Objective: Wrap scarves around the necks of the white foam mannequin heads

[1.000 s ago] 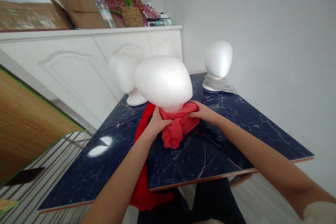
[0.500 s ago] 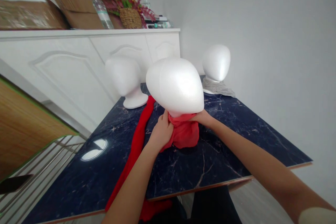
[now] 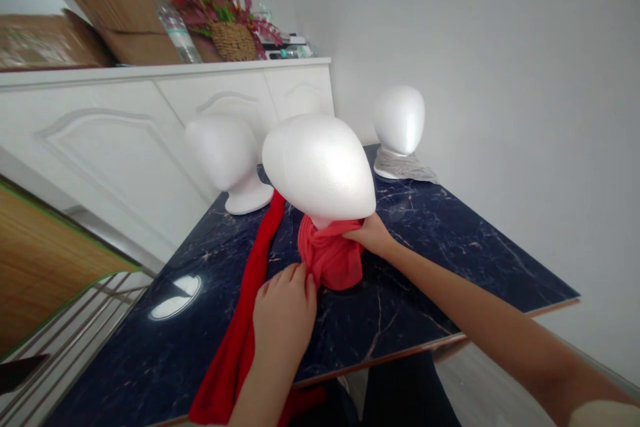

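A white foam mannequin head (image 3: 320,163) stands in the middle of the table, with a coral-red scarf (image 3: 337,260) wrapped around its neck. At the scarf's lower left, my left hand (image 3: 287,300) is closed on a bit of the cloth. My right hand (image 3: 373,233) grips the scarf's upper right side, just under the head's chin; its fingertips are partly hidden by head and cloth. A long bright red scarf (image 3: 255,280) runs along the table left of the head, passing beside my left forearm and hanging over the front edge.
Behind on the left stands another white mannequin head (image 3: 225,153), bare. A third head (image 3: 400,120) at the back right has a grey scarf (image 3: 403,165) around its neck. The dark marbled table (image 3: 425,267) borders a white cabinet (image 3: 120,140) and a metal rack (image 3: 95,327).
My left hand has moved down and toward me from the neck, drawing scarf cloth with it. My right hand stays at the neck. The whole view has shifted slightly.
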Action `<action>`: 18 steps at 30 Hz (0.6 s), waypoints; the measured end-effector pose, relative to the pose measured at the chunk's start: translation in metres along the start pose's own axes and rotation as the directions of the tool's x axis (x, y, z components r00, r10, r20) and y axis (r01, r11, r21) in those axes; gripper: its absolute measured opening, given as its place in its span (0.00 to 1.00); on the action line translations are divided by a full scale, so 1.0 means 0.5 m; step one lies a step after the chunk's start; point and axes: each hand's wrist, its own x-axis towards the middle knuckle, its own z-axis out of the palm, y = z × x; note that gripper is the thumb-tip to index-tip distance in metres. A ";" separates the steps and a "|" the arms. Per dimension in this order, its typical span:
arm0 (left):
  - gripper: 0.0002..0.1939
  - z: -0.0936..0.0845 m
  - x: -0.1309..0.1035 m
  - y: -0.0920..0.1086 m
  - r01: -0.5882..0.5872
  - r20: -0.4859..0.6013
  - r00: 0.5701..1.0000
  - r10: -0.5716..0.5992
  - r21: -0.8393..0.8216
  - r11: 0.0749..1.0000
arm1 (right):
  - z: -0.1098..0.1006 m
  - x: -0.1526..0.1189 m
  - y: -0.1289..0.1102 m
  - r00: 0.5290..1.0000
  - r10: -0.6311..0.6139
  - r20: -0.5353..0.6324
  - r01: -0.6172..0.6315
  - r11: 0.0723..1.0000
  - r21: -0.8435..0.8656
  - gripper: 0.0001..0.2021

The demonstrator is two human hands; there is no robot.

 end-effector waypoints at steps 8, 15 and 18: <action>0.36 -0.016 0.107 0.008 -0.109 -0.018 0.991 0.132 -0.684 0.721 | 0.013 -0.065 -0.055 0.978 -0.066 -0.196 -0.009 0.935 -0.356 0.47; 0.39 0.036 0.145 -0.024 -0.148 -0.009 0.978 0.210 -0.738 0.659 | -0.012 -0.099 -0.090 0.992 -0.027 -0.121 -0.038 0.863 -0.503 0.51; 0.43 0.051 0.149 -0.046 -0.098 -0.011 0.994 0.105 -0.463 0.881 | -0.034 -0.065 -0.060 0.997 0.023 -0.076 -0.055 0.891 -0.450 0.57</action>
